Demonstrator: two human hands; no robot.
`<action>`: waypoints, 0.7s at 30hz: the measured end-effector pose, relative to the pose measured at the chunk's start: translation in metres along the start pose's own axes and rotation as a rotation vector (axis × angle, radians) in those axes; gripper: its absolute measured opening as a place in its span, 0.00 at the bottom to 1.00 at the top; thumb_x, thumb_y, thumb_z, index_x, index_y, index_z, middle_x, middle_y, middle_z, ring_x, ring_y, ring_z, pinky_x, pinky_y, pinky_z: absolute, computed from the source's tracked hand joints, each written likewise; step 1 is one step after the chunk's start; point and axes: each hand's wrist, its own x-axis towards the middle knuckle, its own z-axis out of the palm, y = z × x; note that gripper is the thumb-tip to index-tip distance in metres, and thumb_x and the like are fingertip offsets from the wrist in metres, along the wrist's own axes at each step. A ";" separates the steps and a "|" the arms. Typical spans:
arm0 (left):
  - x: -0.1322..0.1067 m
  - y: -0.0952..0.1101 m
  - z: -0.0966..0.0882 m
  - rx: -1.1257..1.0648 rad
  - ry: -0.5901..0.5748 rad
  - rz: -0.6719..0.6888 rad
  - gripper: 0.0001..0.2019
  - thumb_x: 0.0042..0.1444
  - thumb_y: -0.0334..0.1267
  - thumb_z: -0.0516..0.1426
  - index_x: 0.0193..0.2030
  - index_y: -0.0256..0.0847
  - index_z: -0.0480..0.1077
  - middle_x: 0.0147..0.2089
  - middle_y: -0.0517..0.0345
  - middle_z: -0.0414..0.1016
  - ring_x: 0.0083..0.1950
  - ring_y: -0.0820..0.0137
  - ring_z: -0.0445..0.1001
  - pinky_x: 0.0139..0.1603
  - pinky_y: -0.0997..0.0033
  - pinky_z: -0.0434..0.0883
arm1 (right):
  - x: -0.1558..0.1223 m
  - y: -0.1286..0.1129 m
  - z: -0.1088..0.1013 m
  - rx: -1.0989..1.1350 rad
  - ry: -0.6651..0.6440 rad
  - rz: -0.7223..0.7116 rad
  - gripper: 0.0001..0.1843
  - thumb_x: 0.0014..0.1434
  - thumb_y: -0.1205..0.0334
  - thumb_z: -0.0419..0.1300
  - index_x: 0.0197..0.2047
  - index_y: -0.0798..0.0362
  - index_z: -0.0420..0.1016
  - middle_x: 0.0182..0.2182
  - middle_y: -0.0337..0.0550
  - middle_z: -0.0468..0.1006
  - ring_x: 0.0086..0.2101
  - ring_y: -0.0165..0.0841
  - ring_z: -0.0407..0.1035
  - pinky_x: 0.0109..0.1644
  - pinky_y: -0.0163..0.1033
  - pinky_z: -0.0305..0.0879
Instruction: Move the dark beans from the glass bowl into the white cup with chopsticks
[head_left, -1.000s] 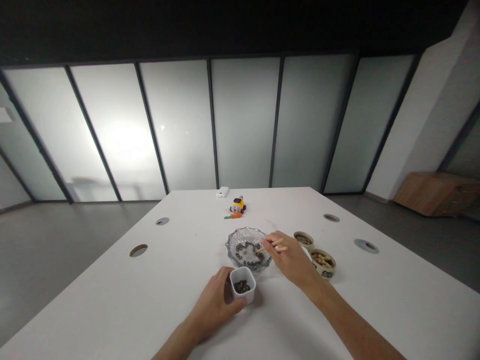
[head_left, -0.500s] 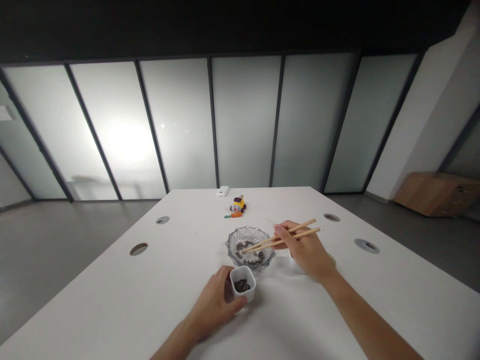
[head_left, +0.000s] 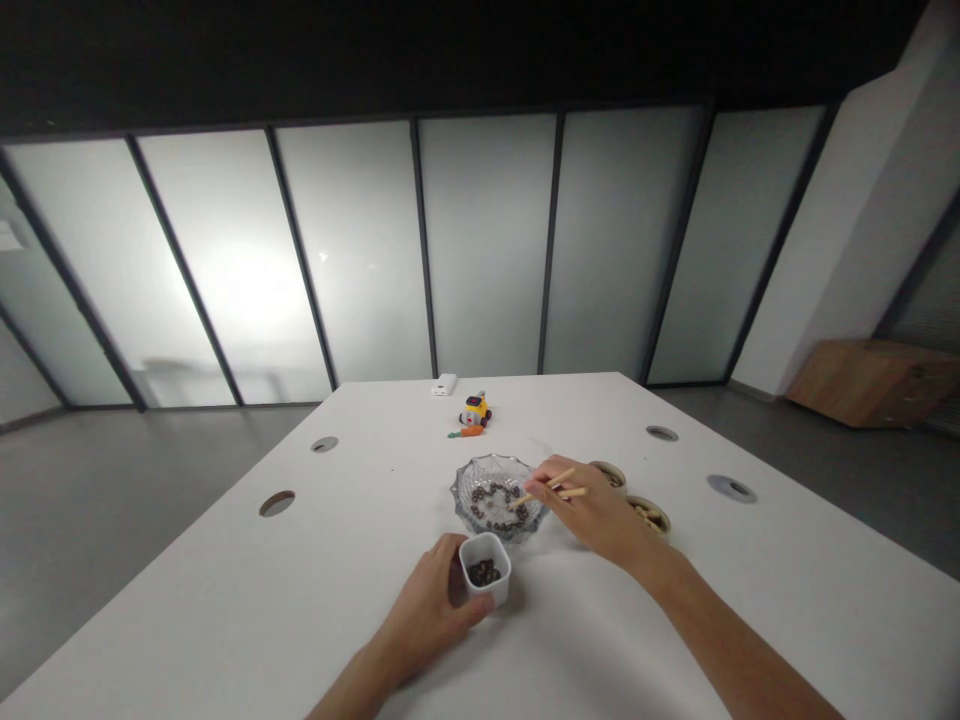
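My left hand (head_left: 433, 602) is wrapped round a small white square cup (head_left: 491, 597) on the table, with several dark brown beans (head_left: 484, 572) at its bottom. Just beyond the cup sits a clear glass bowl (head_left: 461, 497) with a scalloped rim, and more dark beans lie scattered inside it. My right hand (head_left: 592, 510) is closed on a pair of wooden chopsticks (head_left: 559, 482). Their tips reach down among the beans at the bowl's right side. Whether a bean is between the tips is too small to tell.
Right of the bowl, partly behind my right hand, stand two small round dishes, a far one (head_left: 616, 472) and a near one (head_left: 660, 515), with small pieces inside. Farther back lie an orange carrot-shaped toy (head_left: 471, 432), a yellow toy vehicle (head_left: 475, 409) and a white box-like device (head_left: 445, 384).
My right hand has moved left and turned, bringing the chopstick tips to the bowl's right side. Both round dishes now show more. My left hand and the cup stay put.
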 end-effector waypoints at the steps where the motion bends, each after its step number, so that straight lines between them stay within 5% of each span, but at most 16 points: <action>1: 0.000 0.001 0.000 0.005 0.000 0.004 0.20 0.55 0.42 0.64 0.54 0.41 0.71 0.52 0.53 0.78 0.52 0.57 0.74 0.52 0.65 0.68 | 0.000 0.002 0.003 0.006 -0.025 0.009 0.17 0.72 0.52 0.56 0.34 0.47 0.78 0.34 0.44 0.83 0.35 0.41 0.77 0.44 0.45 0.71; 16: -0.001 0.004 -0.001 0.004 -0.016 -0.006 0.21 0.55 0.43 0.64 0.55 0.41 0.71 0.54 0.52 0.78 0.55 0.57 0.73 0.55 0.65 0.68 | -0.001 0.007 0.006 0.042 -0.024 -0.013 0.17 0.73 0.52 0.56 0.36 0.47 0.81 0.37 0.46 0.84 0.38 0.42 0.78 0.47 0.47 0.74; 21: -0.001 0.006 -0.001 0.002 -0.007 -0.014 0.21 0.54 0.42 0.64 0.54 0.41 0.71 0.53 0.52 0.78 0.53 0.57 0.73 0.53 0.64 0.68 | -0.001 -0.007 -0.005 0.312 0.046 0.099 0.20 0.71 0.44 0.58 0.36 0.48 0.80 0.35 0.44 0.84 0.39 0.41 0.81 0.46 0.44 0.79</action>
